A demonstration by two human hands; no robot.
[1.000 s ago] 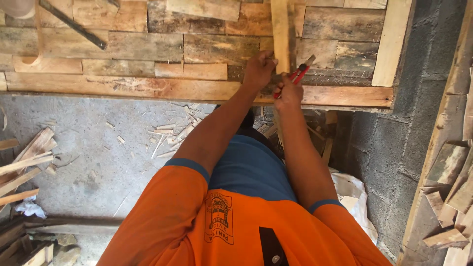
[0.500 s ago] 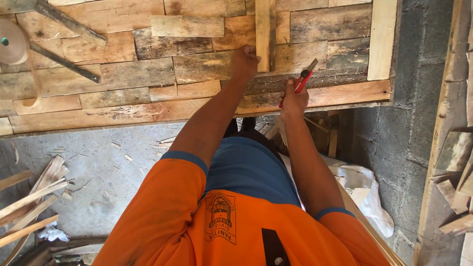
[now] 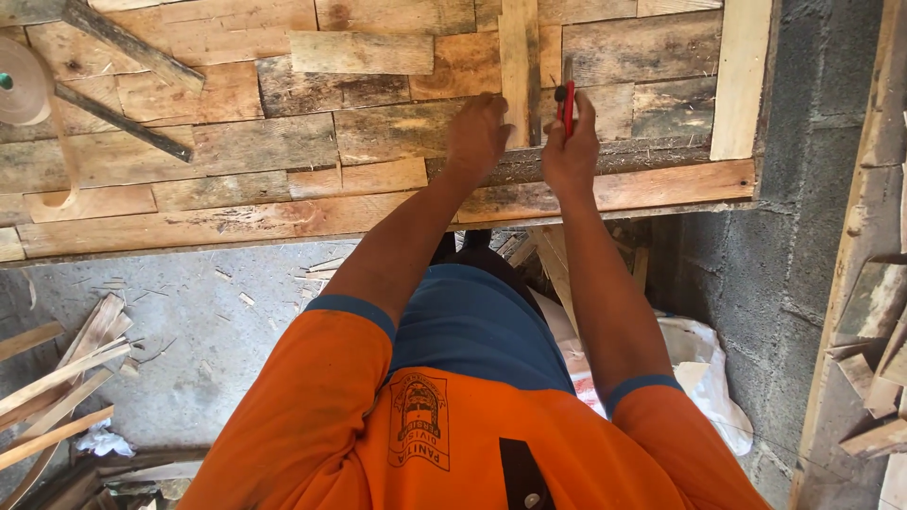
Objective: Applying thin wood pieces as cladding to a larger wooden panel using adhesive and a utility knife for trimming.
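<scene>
Between the hands an upright strip (image 3: 519, 71) runs lengthwise away from the person, the left hand (image 3: 477, 137) pressing flat at its near end, the right hand (image 3: 571, 151) beside it gripping a red tool (image 3: 567, 99).

Cutter (image 3: 568, 106): red with black. Strip (image 3: 518, 66): pale tan wood. Worktop (image 3: 283, 161): patchy brown and grey planks. Shirt (image 3: 378, 444): orange, blue cuffs.

plank workbench (image 3: 283, 222), upright slat (image 3: 519, 57), tape roll (image 3: 21, 83)

Upright strip (image 3: 519, 66) between hands, open planks leftward, block wall (image 3: 812, 189) rightward
</scene>
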